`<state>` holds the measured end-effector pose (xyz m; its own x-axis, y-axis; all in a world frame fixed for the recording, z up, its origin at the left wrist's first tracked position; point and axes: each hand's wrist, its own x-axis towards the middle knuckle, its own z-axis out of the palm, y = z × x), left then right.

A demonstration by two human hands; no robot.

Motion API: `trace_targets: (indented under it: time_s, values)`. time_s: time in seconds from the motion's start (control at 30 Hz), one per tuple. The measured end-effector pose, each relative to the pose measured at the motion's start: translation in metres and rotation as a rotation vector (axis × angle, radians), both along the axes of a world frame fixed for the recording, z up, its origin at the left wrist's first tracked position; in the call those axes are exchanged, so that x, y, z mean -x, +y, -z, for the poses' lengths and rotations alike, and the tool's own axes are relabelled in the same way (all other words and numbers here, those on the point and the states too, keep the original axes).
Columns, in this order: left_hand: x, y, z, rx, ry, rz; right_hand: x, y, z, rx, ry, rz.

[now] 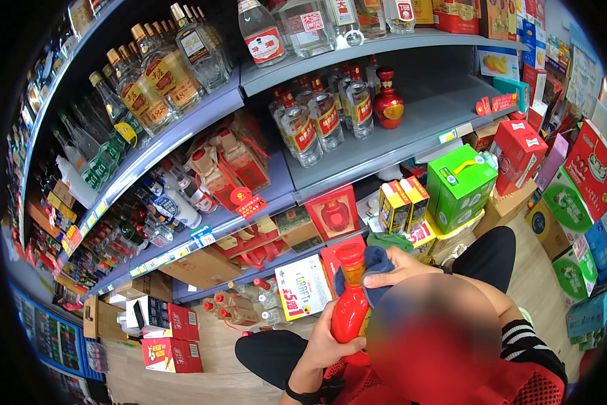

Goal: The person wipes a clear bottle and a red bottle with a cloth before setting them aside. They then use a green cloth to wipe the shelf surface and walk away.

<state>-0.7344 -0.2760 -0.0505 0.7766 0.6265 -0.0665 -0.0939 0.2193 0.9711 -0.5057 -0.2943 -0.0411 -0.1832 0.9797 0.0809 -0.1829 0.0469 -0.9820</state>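
A glossy red liquor bottle (pixel 351 314) with a red cap is tilted in front of my body. Around its lower body wrap the fingers of my left hand (pixel 330 344). My right hand (pixel 403 267) grips a dark blue cloth (pixel 379 260), pressed against the bottle's neck just below the cap. A blurred patch hides the bottle's base and part of my right forearm. Behind the cloth lies a green cloth (pixel 391 241) by the lower shelf.
Clear glass bottles (pixel 327 121) and one red bottle (pixel 388 101) stand on the grey shelf (pixel 411 125) ahead. On the floor at left are red boxes (pixel 172 354). A green carton (pixel 460 185) and yellow-black boxes (pixel 403 204) stand near my right knee. Stacked cartons (pixel 570 202) line the right side.
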Motion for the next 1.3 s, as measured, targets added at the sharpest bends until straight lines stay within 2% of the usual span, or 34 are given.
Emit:
trace_targets:
  time_s: [0.07,0.13,0.3,0.43,0.63,0.77,0.83,0.97,1.07,1.13,1.23,1.3]
  values:
    - [-0.001,-0.001,-0.001,0.049,-0.019,-0.006,0.013,-0.002,-0.017,0.004,0.074,0.086]
    - [-0.002,-0.003,-0.001,0.052,-0.025,-0.014,0.020,-0.005,-0.031,-0.008,-0.088,0.187]
    - [-0.012,-0.020,-0.020,-0.325,0.304,-0.166,0.031,-0.005,-0.034,-0.040,-0.371,0.405]
    - [-0.010,-0.023,-0.036,-0.410,0.389,-0.205,0.023,-0.006,-0.022,-0.130,-0.243,0.313]
    - [0.000,-0.013,-0.020,-0.187,0.124,-0.086,0.010,0.002,0.000,-0.171,0.072,0.177]
    - [0.000,-0.012,-0.023,-0.170,0.100,-0.051,0.011,0.002,-0.010,-0.126,0.311,0.082]
    - [0.001,-0.011,-0.017,-0.193,0.086,-0.056,0.014,0.002,-0.018,-0.129,0.343,0.077]
    - [-0.010,-0.019,-0.020,-0.567,0.315,-0.237,0.018,0.002,-0.023,-0.101,0.210,0.059]
    - [-0.024,-0.029,0.003,-0.646,0.495,-0.435,0.037,-0.001,-0.030,-0.143,0.054,0.286]
    - [-0.029,-0.031,0.018,-0.709,0.453,-0.509,0.049,0.000,-0.022,-0.246,-0.056,0.455]
    - [-0.031,-0.030,0.034,-0.831,0.376,-0.591,0.053,-0.004,-0.020,-0.317,-0.144,0.462]
    - [-0.031,-0.029,0.039,-0.924,0.355,-0.636,0.053,0.000,-0.015,-0.311,-0.021,0.384]
